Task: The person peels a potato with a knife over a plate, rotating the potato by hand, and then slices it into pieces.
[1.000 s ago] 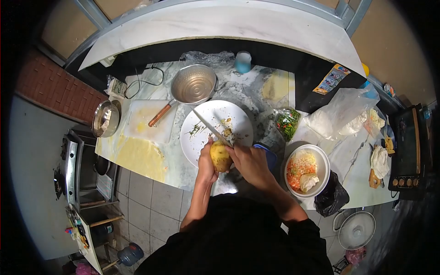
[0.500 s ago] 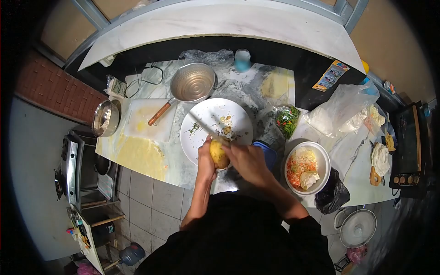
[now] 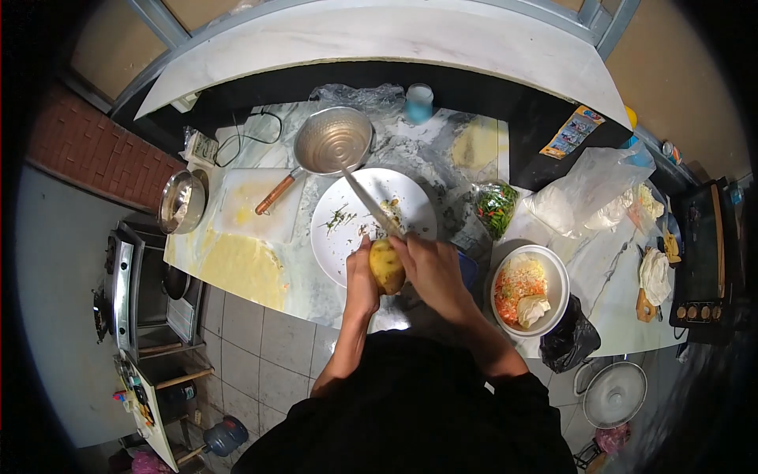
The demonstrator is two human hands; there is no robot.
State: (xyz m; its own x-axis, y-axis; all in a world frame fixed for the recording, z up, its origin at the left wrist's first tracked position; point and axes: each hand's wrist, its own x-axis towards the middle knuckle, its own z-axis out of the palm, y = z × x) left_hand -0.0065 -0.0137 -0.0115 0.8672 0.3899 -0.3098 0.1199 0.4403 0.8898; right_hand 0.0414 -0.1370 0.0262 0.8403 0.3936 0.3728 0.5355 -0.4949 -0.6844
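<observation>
My left hand is closed round a potato, partly peeled, with yellow flesh and some brown skin showing. In my right hand is a knife, its long blade pointing up and left over the plate. The knife's handle is hidden in my fingers, and my right thumb lies close to the potato. Beneath the blade, the white plate carries bits of peel and green scraps. A blue-rimmed container is partly hidden behind my right hand.
A metal saucepan stands behind the plate, its wooden handle over a white cutting board. To the right are a white bowl of chopped vegetables, a bag of chilies and a black plastic bag.
The knife, blurred before, now shows sharply, its blade lifted off the potato's top. Both hands and the potato have shifted slightly right.
</observation>
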